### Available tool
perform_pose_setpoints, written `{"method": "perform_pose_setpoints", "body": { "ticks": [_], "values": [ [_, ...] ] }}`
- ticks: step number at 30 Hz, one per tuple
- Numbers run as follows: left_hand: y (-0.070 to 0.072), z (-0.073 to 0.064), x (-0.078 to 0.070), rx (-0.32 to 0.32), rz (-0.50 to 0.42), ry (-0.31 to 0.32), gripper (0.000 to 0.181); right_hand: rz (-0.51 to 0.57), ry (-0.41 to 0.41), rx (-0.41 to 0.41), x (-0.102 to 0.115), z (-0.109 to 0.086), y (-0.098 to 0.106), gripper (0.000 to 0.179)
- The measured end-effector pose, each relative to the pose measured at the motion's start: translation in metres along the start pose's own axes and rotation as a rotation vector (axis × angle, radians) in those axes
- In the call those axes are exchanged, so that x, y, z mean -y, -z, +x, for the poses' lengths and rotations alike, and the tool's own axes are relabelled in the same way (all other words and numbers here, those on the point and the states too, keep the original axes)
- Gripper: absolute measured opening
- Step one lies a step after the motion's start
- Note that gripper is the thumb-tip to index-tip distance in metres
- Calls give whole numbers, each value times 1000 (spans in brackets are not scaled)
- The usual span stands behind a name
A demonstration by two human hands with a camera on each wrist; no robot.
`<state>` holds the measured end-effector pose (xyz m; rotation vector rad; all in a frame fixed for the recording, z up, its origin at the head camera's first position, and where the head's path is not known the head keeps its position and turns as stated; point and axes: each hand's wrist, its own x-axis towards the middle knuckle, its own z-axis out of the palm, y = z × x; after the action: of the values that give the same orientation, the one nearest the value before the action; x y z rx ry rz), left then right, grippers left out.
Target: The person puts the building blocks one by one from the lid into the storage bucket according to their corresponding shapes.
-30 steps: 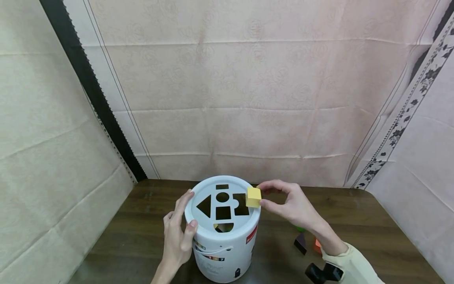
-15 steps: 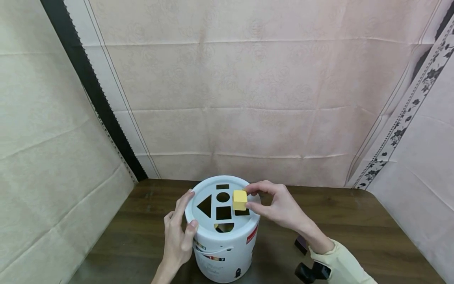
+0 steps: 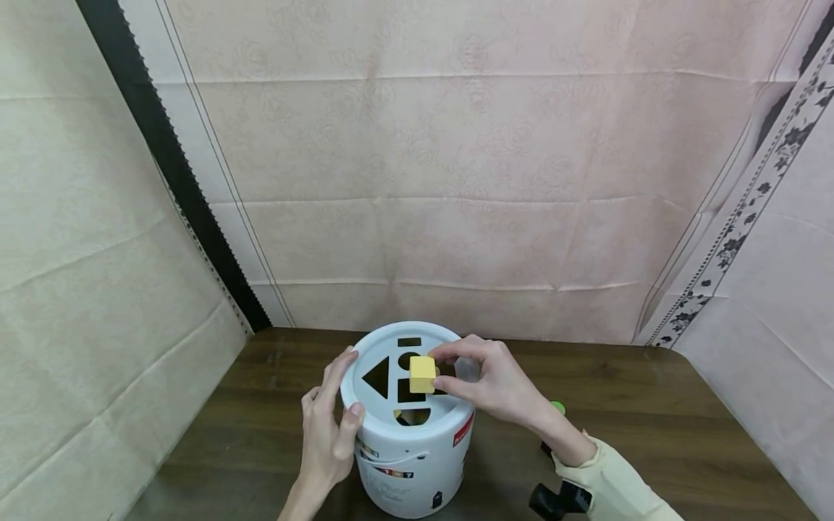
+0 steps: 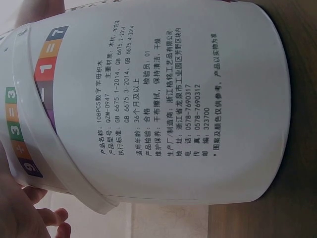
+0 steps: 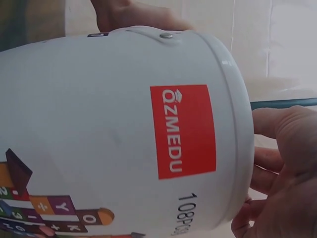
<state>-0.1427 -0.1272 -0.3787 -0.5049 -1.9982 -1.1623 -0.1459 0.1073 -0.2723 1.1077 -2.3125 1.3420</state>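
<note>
Block (image 3: 422,375) pinched by right hand (image 3: 496,380) over lid (image 3: 373,349), left hand (image 3: 327,428) clamped on bucket (image 3: 405,489) at nine o'clock, presumably steadying it.

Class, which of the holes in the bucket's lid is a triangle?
The leftmost hole on the lid in the head view, its point toward the left hand. The others visible show rounded edges or square or cut-off corners.
</note>
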Motion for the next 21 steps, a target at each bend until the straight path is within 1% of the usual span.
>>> {"method": "perform_pose_setpoints", "body": {
  "ticks": [2,9,13,15,18,20,21],
  "values": [
    [0,0,0,3,-2,4,59,1,7,6,0,1,-2,27],
    [0,0,-1,4,-1,0,59,-40,49,19,-37,-1,-13,30],
    [0,0,-1,-2,-2,-8,59,-66,75,23,-37,1,-15,31],
    [0,0,-1,-2,-4,-9,59,-99,88,26,-36,1,-15,37],
    [0,0,-1,0,-10,-8,59,-141,77,27,-35,-1,-13,54],
    [0,1,-1,-2,-13,-9,59,-147,67,15,-34,-3,-11,63],
    [0,1,-1,-3,-14,-9,59,-142,57,5,-34,-3,-10,65]
  ]
}}
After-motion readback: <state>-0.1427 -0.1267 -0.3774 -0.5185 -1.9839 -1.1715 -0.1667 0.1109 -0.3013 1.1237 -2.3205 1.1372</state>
